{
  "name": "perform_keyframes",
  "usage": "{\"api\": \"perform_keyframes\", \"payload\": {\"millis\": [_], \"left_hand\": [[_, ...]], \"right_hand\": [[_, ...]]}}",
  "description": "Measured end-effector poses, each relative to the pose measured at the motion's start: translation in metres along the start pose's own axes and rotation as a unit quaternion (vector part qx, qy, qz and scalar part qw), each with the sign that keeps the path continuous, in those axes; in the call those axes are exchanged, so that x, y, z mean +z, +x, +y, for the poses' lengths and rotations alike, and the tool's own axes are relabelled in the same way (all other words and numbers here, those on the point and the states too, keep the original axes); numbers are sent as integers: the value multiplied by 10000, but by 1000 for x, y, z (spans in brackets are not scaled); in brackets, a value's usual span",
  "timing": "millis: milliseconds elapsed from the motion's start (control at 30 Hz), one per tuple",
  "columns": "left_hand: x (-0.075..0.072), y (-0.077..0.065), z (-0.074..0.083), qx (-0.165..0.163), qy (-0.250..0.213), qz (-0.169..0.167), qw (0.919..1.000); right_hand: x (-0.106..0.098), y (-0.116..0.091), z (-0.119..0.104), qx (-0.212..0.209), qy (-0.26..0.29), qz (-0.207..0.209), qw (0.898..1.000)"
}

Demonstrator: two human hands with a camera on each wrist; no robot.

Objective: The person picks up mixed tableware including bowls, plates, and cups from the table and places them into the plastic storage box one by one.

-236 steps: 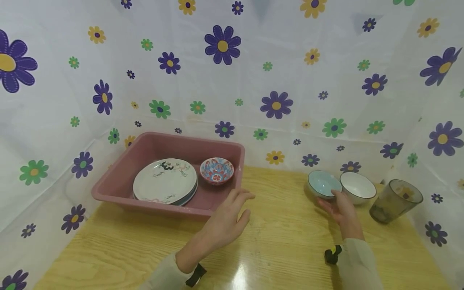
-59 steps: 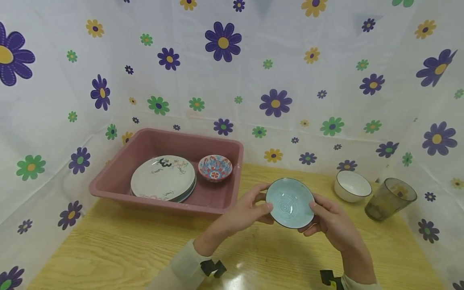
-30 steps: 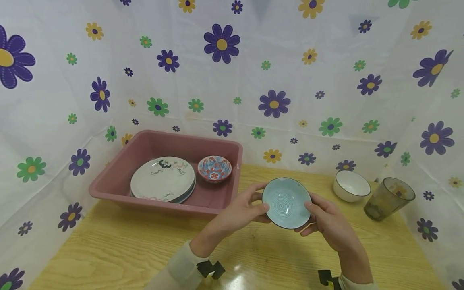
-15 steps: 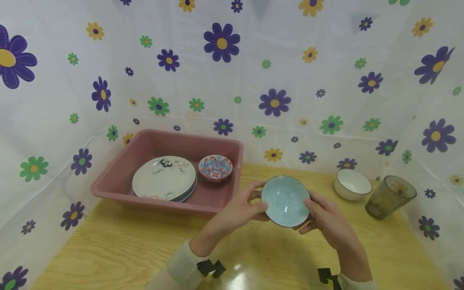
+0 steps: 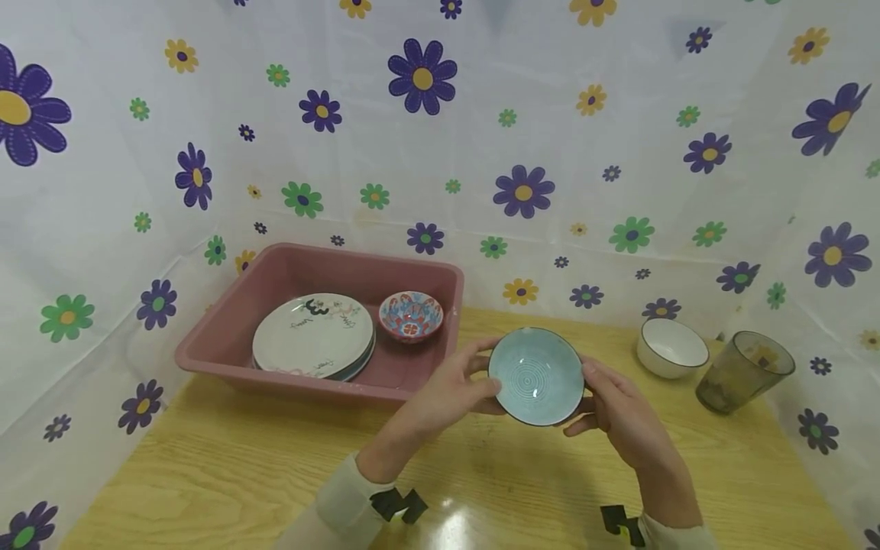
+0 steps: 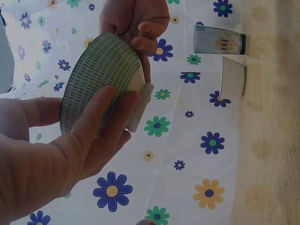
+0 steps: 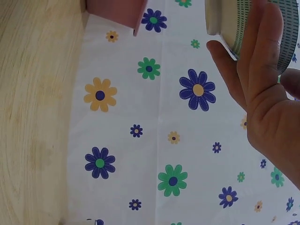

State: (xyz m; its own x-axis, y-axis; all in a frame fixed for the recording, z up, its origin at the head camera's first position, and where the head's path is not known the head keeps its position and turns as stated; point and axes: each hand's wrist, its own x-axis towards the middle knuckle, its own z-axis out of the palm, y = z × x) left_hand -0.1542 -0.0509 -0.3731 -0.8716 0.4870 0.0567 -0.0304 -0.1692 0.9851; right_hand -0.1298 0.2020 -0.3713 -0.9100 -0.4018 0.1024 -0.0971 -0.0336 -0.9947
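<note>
Both hands hold up a light blue bowl (image 5: 538, 378) with a dark rim, its inside tilted toward the head camera. My left hand (image 5: 447, 393) grips its left side, thumb on the rim and fingers beneath. On the opposite side my right hand (image 5: 622, 409) grips it the same way. Rows of small green dashes cover the bowl's outside (image 6: 101, 70) in the left wrist view, above a pale foot ring. The right wrist view shows the right hand's fingers (image 7: 262, 56) spread along the outer wall.
Left of the hands stands a pink basin (image 5: 206, 344) with stacked white plates (image 5: 312, 336) and a red-blue patterned bowl (image 5: 411, 317). A white bowl (image 5: 672, 347) and a tinted glass (image 5: 745, 372) sit at the right. Behind the wooden table (image 5: 227, 466) hangs a flowered sheet (image 5: 371, 153).
The right hand took the blue bowl from beside the white bowl and brought it toward the middle, where the left hand joined the grip. Lately it has shifted slightly left.
</note>
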Motion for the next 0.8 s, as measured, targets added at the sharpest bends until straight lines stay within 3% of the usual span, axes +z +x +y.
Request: {"api": "perform_keyframes", "payload": {"millis": [400,633,800], "left_hand": [[-8,0,2,48,18,275,9996],[-18,-3,7,4,107,475,9988],[-26,-4,11,30,124,598,9981]], "right_hand": [[8,14,5,253,98,259,9993],[16,26,10,441,416,286,9978],[24,32,15,611,353,273,9971]]}}
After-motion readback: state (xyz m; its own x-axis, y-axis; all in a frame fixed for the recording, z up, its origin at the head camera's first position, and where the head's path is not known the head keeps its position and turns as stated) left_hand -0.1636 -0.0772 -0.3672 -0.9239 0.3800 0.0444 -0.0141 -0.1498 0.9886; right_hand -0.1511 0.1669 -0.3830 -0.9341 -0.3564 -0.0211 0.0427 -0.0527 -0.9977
